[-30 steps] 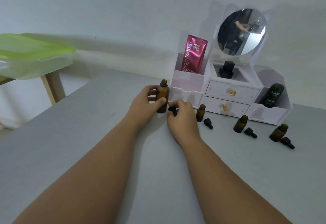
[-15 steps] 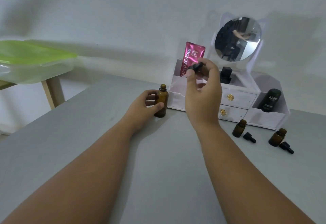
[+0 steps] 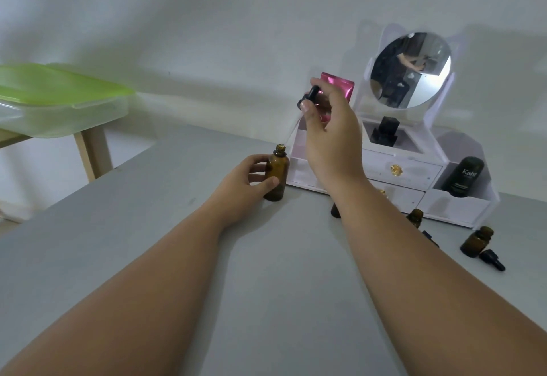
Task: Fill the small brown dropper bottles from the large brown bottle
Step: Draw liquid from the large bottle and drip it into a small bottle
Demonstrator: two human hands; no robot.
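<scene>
The large brown bottle [image 3: 277,173] stands upright and uncapped on the grey table [image 3: 266,272], with my left hand [image 3: 245,181] wrapped around its side. My right hand [image 3: 331,136] is raised above and to the right of it, pinching a black dropper [image 3: 309,96]; its thin glass tube slants down toward the bottle's mouth. Small brown dropper bottles stand open to the right: one [image 3: 335,210] mostly hidden behind my right forearm, one [image 3: 415,217] partly hidden, one [image 3: 477,242] in full view with a black dropper cap [image 3: 492,259] lying beside it.
A white vanity organiser [image 3: 402,168] with a round mirror [image 3: 410,70], drawers, a pink sachet [image 3: 340,85] and a dark Kahf bottle [image 3: 464,177] stands at the back against the wall. A clear box with a green lid [image 3: 59,100] sits on a wooden stand at left.
My right hand lifted the black dropper from the table beside the large bottle up into the air above it. My left hand stayed on the large bottle. The camera tilted slightly.
</scene>
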